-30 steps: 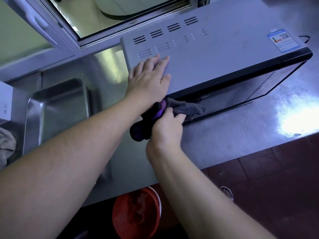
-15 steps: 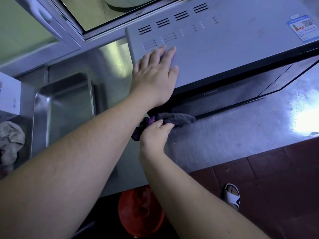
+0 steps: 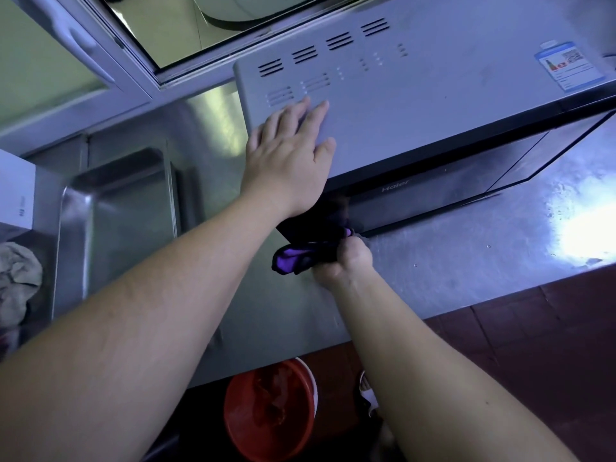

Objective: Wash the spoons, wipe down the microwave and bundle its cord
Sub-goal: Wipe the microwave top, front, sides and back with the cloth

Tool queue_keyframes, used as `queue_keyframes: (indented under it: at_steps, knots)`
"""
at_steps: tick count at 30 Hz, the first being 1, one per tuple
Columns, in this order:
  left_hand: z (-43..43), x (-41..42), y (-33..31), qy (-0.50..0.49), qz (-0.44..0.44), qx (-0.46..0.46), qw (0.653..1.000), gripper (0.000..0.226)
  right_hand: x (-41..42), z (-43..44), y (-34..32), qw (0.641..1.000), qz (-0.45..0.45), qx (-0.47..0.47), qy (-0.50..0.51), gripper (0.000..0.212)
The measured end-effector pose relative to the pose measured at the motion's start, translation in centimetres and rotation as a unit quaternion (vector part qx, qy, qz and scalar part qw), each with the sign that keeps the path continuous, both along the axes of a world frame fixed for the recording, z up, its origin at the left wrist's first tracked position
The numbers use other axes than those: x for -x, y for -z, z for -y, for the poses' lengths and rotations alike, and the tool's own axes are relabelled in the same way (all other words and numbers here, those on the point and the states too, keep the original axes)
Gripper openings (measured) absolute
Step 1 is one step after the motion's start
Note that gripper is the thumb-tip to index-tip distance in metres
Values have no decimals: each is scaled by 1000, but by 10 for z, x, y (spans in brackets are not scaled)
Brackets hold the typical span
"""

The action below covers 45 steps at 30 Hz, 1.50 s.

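A grey microwave [image 3: 433, 105] with a black glass door stands on the steel counter [image 3: 466, 275]. My left hand [image 3: 290, 158] lies flat, fingers straight, on the near left corner of its top. Below that corner my right hand [image 3: 343, 261] grips a bunched dark and purple cloth [image 3: 306, 251] against the lower left end of the door, just above the counter. The spoons and the cord are not in sight.
A steel sink [image 3: 113, 215] lies left of the microwave, with a crumpled beige rag [image 3: 18, 278] and a white box [image 3: 15, 191] at the far left. A window [image 3: 200, 31] sits behind. Under the counter stand a red bucket [image 3: 270, 411] and a sandalled foot [image 3: 368, 391].
My right hand has bunched the cloth up and drawn it left and down along the door's lower edge. My left hand stays flat on the microwave top.
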<state>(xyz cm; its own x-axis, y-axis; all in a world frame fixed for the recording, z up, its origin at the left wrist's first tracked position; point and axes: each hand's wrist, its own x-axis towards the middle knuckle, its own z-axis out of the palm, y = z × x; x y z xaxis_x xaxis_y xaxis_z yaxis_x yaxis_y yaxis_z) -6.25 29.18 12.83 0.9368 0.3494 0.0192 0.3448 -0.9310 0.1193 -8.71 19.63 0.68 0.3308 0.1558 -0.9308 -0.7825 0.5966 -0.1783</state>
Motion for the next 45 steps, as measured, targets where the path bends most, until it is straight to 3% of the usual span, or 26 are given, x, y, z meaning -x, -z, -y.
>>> queue_keyframes:
  at_steps: [4, 10, 14, 15, 19, 23, 27, 36, 41, 45]
  knots:
    - [1, 1, -1, 1, -2, -1, 1000, 58, -28, 27, -9, 999, 20, -35, -1, 30]
    - [3, 2, -1, -1, 5, 4, 1000, 57, -81, 81, -56, 993, 37, 6, 115, 36]
    - [3, 2, 0, -2, 3, 5, 1000, 57, -90, 93, -87, 977, 121, 77, 157, 28]
    - [3, 2, 0, -3, 5, 5, 1000, 57, -90, 92, -93, 971, 156, 94, 157, 34]
    - [2, 2, 0, -1, 6, 5, 1000, 57, -76, 88, -109, 924, 292, 240, 54, 60]
    - [2, 3, 0, -2, 4, 6, 1000, 58, -57, 86, -104, 879, 365, 304, -34, 69]
    - [2, 3, 0, -5, 5, 7, 1000, 57, -58, 99, -99, 877, 372, 298, -60, 65]
    - [5, 3, -4, -14, -6, 2, 1000, 57, -134, 169, -116, 922, 280, 266, -13, 57]
    - [7, 2, -5, -24, -16, 0, 1000, 57, -145, 203, -99, 928, 286, 237, -22, 45]
    - [9, 3, -7, -25, -29, -1, 999, 60, -151, 238, -78, 938, 241, 242, -60, 21]
